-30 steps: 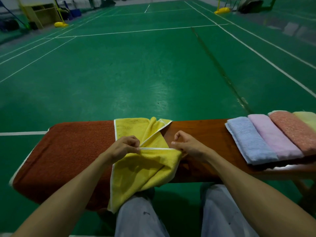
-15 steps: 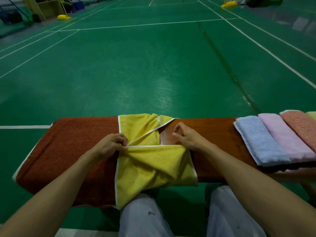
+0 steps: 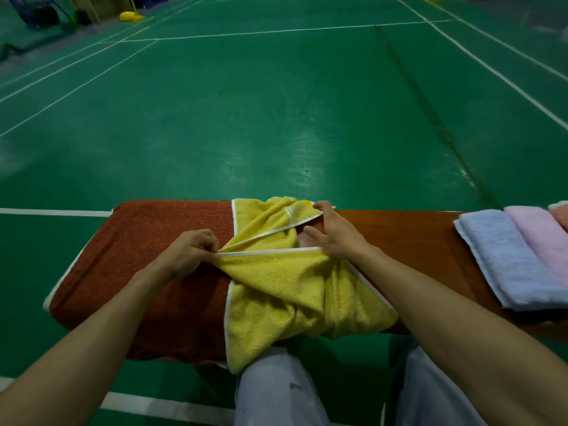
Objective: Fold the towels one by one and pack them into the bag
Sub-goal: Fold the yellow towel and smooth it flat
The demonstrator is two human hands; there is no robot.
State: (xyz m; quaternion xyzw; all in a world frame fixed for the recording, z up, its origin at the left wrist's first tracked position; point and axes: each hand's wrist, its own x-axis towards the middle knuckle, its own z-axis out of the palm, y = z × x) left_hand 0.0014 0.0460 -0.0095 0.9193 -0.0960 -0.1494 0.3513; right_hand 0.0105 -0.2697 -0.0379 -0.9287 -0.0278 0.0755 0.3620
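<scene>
Yellow white-edged terry towel (image 3: 292, 287) bunched across the brown wooden bench (image 3: 399, 235), near end hanging off; left hand (image 3: 187, 252) pinches the left end of its white hem (image 3: 270, 249), which runs right along the bench to the right hand (image 3: 335, 233), reaching the far corner, can't tell if gripping.

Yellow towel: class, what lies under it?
The yellow towel lies on the wooden bench, its left edge overlapping the rust towel; its hanging end drapes a knee. How far the rust towel runs beneath is covered.
</scene>
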